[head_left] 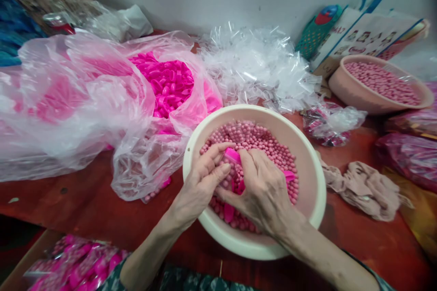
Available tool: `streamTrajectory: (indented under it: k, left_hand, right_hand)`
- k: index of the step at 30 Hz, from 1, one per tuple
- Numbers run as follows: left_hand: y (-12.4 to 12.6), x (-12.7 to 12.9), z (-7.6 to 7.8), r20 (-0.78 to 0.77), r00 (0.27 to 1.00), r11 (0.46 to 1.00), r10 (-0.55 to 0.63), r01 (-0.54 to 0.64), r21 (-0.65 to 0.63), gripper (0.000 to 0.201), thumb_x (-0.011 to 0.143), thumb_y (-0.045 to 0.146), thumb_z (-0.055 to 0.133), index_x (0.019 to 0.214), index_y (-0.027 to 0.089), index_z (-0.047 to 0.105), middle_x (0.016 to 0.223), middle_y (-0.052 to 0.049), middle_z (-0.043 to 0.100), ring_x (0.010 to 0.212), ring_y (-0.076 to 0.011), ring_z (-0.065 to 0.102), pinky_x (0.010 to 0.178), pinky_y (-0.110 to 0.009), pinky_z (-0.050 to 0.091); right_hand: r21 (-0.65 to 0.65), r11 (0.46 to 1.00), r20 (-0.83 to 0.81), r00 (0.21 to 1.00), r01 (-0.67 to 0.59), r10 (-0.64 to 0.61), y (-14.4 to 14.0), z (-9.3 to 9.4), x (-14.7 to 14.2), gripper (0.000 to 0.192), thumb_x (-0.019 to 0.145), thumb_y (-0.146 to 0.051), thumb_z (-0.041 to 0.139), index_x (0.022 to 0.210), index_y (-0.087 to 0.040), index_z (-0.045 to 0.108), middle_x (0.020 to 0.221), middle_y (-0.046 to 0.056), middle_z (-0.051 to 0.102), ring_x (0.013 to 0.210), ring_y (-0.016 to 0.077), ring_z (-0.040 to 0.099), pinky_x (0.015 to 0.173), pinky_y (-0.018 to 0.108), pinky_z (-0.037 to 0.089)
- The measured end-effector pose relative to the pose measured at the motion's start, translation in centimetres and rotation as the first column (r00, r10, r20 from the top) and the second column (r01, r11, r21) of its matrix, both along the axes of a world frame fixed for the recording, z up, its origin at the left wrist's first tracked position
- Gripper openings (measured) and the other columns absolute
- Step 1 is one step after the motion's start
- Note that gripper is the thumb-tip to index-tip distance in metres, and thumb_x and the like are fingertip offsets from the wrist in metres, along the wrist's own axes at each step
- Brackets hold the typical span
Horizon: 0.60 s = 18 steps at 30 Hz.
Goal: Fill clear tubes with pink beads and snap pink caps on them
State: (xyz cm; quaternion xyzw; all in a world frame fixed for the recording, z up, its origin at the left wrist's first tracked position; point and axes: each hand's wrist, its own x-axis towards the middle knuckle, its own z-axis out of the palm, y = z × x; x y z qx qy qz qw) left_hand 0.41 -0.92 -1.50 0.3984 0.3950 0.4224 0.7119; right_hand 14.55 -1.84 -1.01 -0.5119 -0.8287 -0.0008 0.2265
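Observation:
A cream basin [312,177] filled with small pink round candies [259,138] sits on the red table in front of me. Both hands are inside it. My left hand [201,179] pinches a bright pink plastic piece [233,156] from the left. My right hand [264,191] closes on the same pink piece from the right, fingers curled over it. Other bright pink plastic pieces [289,175] lie among the candies under my right hand.
A large clear bag [78,104] spills bright pink plastic pieces [169,82] at left. Clear wrappers [256,63] are heaped behind the basin. A second basin of candies [344,88] stands at right, a beige cloth [367,188] beside my basin, filled packets [75,263] at lower left.

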Motion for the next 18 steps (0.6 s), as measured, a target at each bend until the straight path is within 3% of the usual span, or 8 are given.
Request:
streamTrajectory:
  k: [7, 12, 15, 18]
  left_hand:
    - [-0.3, -0.1, -0.3, 0.080, 0.995, 0.995, -0.055, 0.047, 0.090, 0.031, 0.087, 0.020, 0.054, 0.117, 0.024, 0.049, 0.078, 0.002, 0.053, 0.064, -0.0055, 0.050, 0.059, -0.014, 0.043]
    - [-0.5, -0.2, 0.1, 0.012, 0.998, 0.995, -0.059, 0.058, 0.084, 0.029, 0.086, 0.020, 0.054, 0.115, 0.023, 0.051, 0.074, 0.003, 0.052, 0.059, -0.0052, 0.049, 0.055, -0.014, 0.042]
    - [-0.3, 0.1, 0.3, 0.004, 1.000, 0.997, 0.008, -0.008, 0.076, 0.029, 0.084, 0.020, 0.058, 0.113, 0.022, 0.053, 0.076, 0.002, 0.054, 0.062, -0.0055, 0.050, 0.058, -0.014, 0.044]
    - [-0.1, 0.4, 0.2, 0.034, 0.996, 0.997, 0.080, -0.081, 0.016, 0.033, 0.083, 0.020, 0.060, 0.115, 0.022, 0.052, 0.080, 0.002, 0.055, 0.064, -0.0054, 0.052, 0.061, -0.015, 0.047]
  right_hand:
    - [0.273, 0.954, 0.091, 0.991, -0.122, 0.100, 0.4, 0.5, 0.5, 0.020, 0.079, -0.032, 0.052, 0.081, -0.012, 0.057, 0.068, 0.008, 0.055, 0.068, 0.0215, 0.049, 0.060, 0.032, 0.040]
    - [0.314, 0.931, 0.155, 0.978, -0.184, 0.141, 0.6, 0.5, 0.8, 0.027, 0.081, -0.034, 0.050, 0.086, -0.009, 0.060, 0.064, 0.008, 0.055, 0.063, 0.0206, 0.047, 0.057, 0.033, 0.038]
    - [0.171, 0.975, 0.023, 0.990, -0.142, 0.140, 0.5, 0.2, 0.8, 0.026, 0.079, -0.033, 0.056, 0.090, -0.009, 0.059, 0.070, 0.008, 0.057, 0.068, 0.0218, 0.051, 0.059, 0.034, 0.042]
    - [-0.163, 0.979, -0.273, 0.959, -0.121, 0.073, 0.4, 0.2, 1.2, 0.051, 0.073, -0.037, 0.068, 0.113, -0.010, 0.051, 0.095, 0.013, 0.060, 0.086, 0.0246, 0.055, 0.072, 0.038, 0.047]
